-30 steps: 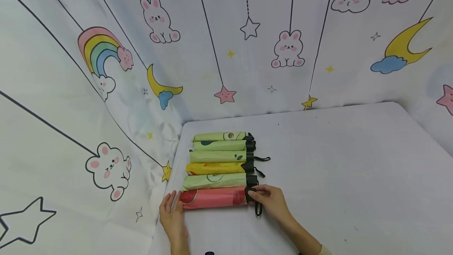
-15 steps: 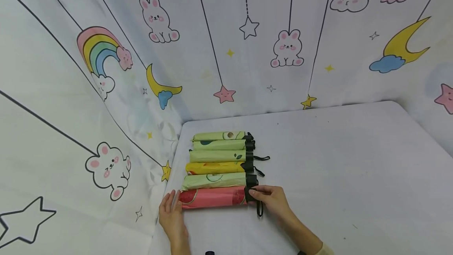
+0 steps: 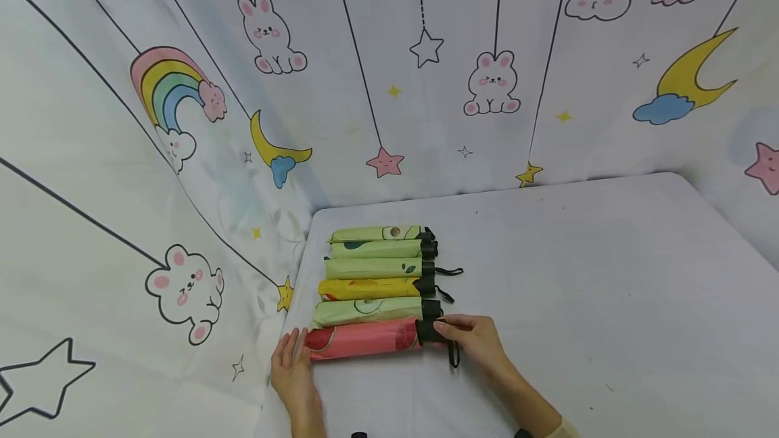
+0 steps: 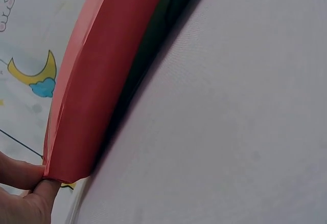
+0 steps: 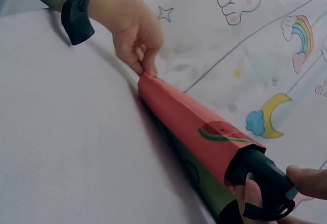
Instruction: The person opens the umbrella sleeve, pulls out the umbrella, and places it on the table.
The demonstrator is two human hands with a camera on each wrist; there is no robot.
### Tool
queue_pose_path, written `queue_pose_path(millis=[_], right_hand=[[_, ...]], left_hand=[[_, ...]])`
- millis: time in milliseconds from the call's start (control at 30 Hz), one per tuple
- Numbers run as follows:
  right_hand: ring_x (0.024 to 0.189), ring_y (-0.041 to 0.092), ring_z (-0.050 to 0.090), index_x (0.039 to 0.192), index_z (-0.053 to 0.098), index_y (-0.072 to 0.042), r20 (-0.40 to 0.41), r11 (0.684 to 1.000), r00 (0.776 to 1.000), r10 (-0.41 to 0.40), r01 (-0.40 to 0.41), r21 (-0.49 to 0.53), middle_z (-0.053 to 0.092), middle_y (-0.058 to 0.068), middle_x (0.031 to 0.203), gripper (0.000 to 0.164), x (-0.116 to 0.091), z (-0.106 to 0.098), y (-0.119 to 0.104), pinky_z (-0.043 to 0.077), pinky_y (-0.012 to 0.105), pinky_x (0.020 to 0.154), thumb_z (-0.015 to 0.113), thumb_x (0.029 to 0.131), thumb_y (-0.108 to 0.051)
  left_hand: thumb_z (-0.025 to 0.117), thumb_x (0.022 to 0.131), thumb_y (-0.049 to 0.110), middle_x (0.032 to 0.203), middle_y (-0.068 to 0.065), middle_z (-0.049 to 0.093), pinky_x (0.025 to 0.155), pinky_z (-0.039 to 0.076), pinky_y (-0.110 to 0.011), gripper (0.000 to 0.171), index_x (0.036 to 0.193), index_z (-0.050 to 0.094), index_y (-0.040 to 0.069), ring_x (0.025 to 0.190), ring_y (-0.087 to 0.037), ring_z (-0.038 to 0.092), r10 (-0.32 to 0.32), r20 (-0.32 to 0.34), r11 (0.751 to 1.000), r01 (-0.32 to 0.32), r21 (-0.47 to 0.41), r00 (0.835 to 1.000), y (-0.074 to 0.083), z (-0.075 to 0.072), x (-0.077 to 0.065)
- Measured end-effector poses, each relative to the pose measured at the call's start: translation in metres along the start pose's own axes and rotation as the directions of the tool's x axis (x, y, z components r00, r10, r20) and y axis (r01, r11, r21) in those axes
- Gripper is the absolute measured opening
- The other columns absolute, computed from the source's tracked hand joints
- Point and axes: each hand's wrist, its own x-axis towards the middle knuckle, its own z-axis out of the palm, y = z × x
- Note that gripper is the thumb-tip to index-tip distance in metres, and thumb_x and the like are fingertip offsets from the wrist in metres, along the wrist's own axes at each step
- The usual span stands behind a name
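Note:
A folded umbrella in a red watermelon-print sleeve lies nearest in a row of folded umbrellas. With thumb and finger my left hand pinches the sleeve's left end, as the right wrist view also shows. My right hand grips the black handle at the other end, where it sticks out of the sleeve's mouth. A black wrist strap hangs from this handle. Just behind lies a light green umbrella, and behind that a yellow one.
Several green-sleeved umbrellas, including one with an avocado print, lie farther back, handles to the right. They rest on a white-covered table. A printed cloth hangs behind and at the left. A small dark object shows at the bottom edge.
My right hand has moved slightly right with the black handle and strap, and more of the handle shows outside the red sleeve. My left hand stays at the sleeve's left end.

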Motion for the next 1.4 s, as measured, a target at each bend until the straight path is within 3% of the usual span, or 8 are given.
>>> queue_pose_path(millis=[333,533,1100,1400], right_hand=[[0.085,0.029,0.077,0.120,0.073,0.008,0.057,0.996,0.998,0.023,-0.027,0.084,0.076,0.014,0.107,0.040,-0.001,-0.010,0.003,0.061,0.029,0.079,0.082,0.093,-0.021],[0.087,0.029,0.077,0.120,0.072,0.010,0.043,0.993,0.999,0.026,-0.031,0.111,0.075,0.016,0.110,0.040,-0.003,-0.016,-0.001,0.063,0.034,0.081,0.082,0.093,-0.018],[0.090,0.031,0.076,0.116,0.074,0.009,0.017,0.981,0.999,0.035,-0.038,0.188,0.074,0.019,0.112,0.037,-0.006,-0.030,-0.004,0.063,0.036,0.082,0.085,0.088,-0.013],[0.088,0.033,0.078,0.120,0.073,0.008,-0.001,0.988,0.999,0.034,-0.033,0.151,0.074,0.019,0.116,0.040,-0.012,-0.040,-0.005,0.062,0.031,0.082,0.083,0.090,-0.017]], left_hand=[[0.055,0.100,-0.015,0.152,-0.024,0.052,0.093,0.054,-0.018,0.059,0.154,0.034,-0.006,0.123,-0.014,0.067,0.004,-0.018,0.999,-0.005,-0.041,1.000,0.002,0.000,-0.001],[0.054,0.099,-0.017,0.154,-0.026,0.049,0.095,0.055,-0.020,0.062,0.156,0.032,-0.005,0.126,-0.016,0.066,-0.001,-0.020,0.999,0.000,-0.042,1.000,0.004,0.001,-0.001],[0.057,0.098,-0.016,0.153,-0.025,0.050,0.097,0.054,-0.022,0.062,0.155,0.035,-0.005,0.129,-0.022,0.064,0.020,-0.073,0.996,-0.027,-0.088,0.997,0.003,0.001,0.000],[0.058,0.098,-0.016,0.153,-0.025,0.051,0.098,0.053,-0.023,0.060,0.153,0.037,-0.005,0.130,-0.022,0.064,0.039,-0.094,0.995,-0.048,-0.092,0.995,0.002,-0.001,0.002]])
